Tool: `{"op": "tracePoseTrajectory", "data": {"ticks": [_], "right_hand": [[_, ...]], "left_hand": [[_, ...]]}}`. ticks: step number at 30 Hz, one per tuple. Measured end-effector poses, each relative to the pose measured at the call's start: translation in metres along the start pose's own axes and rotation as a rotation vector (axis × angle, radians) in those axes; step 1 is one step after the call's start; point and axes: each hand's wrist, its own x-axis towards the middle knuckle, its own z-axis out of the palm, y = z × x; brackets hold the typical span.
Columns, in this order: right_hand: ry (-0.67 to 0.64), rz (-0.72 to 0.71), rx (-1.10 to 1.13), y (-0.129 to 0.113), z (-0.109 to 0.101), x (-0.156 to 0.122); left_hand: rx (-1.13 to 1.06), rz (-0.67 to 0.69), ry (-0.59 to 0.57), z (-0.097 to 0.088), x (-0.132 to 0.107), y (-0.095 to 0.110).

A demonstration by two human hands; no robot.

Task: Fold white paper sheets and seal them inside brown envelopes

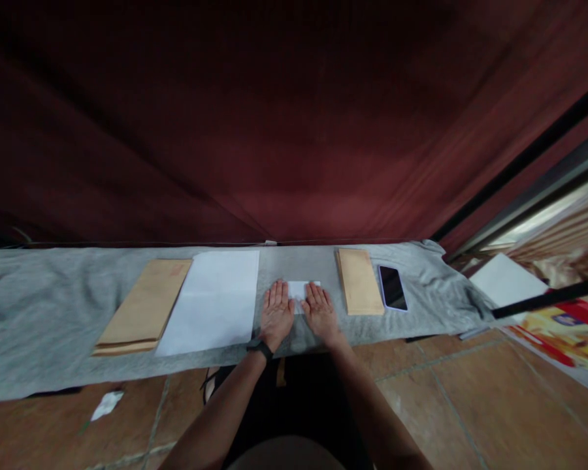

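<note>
A small piece of white paper, perhaps folded, lies on the grey cloth in front of me. My left hand rests flat over its left end, fingers stretched out, a dark band on the wrist. Over the right end lies my right hand, also flat with the fingers extended. Both hands cover parts of the paper. Left of them is a stack of large white sheets, with large brown envelopes beside it. To the right sits a pile of smaller brown envelopes.
A phone with a dark screen lies right of the small envelopes. Grey cloth covers the narrow table. A dark red curtain hangs behind it. On the right stand a dark metal bar and a red-and-yellow box.
</note>
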Motion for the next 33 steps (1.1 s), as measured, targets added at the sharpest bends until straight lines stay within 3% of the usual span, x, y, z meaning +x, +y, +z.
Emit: {"op": "tracePoseTrajectory", "data": {"ticks": [6,12,16,18,23,28,33], "right_hand": [[0.003,0.059,-0.057,0.021,-0.005,0.001],[0.109,0.152,-0.069,0.016,-0.01,-0.008],[0.031,-0.062,-0.025,0.001,-0.01,-0.02],[-0.033,-0.102,-0.011,-0.006,-0.011,-0.022],[-0.129,-0.063,-0.036,-0.014,-0.018,-0.015],[-0.16,-0.074,-0.053,-0.017,-0.025,-0.009],[-0.136,-0.038,0.092,-0.019,-0.032,-0.009]], "left_hand": [[0.033,-0.015,0.038,0.002,-0.001,-0.001],[0.058,-0.069,0.068,0.001,-0.004,-0.003],[0.016,-0.067,0.079,-0.002,-0.004,-0.005],[-0.043,-0.069,0.083,-0.007,-0.004,-0.006],[-0.357,-0.179,0.075,-0.021,0.002,-0.003],[-0.961,-0.437,0.124,-0.03,0.017,-0.001],[-1.151,-0.482,0.132,-0.033,0.021,0.003]]}}
